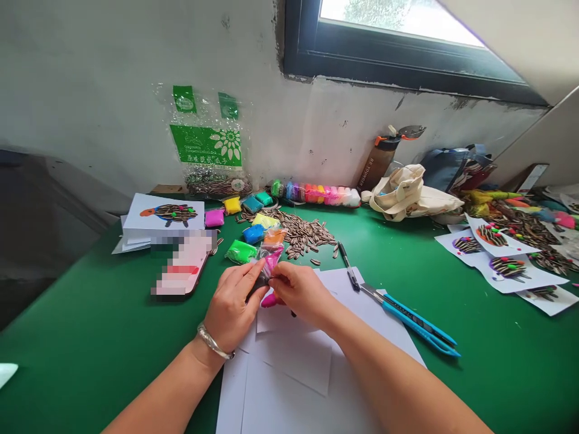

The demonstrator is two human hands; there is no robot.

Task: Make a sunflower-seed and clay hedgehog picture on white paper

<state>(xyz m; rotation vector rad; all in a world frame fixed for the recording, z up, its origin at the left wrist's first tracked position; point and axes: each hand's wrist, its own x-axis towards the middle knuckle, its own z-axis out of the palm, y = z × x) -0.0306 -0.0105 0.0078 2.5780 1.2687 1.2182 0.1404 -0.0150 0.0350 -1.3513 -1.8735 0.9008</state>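
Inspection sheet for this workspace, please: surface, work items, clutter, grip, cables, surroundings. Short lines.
Surface: green tabletop, white paper beneath the hands.
Work items: pink packet at the fingers; coloured packets and a pile of striped seeds beyond.
Clutter: pen and blue cutter on the right, blade seemingly out; turtle picture on the left.
Grip: left hand and right hand both on the pink packet; exact contact partly hidden.
Cables: nothing seen.
Surroundings: stained wall, window, bottle, cloth bag.
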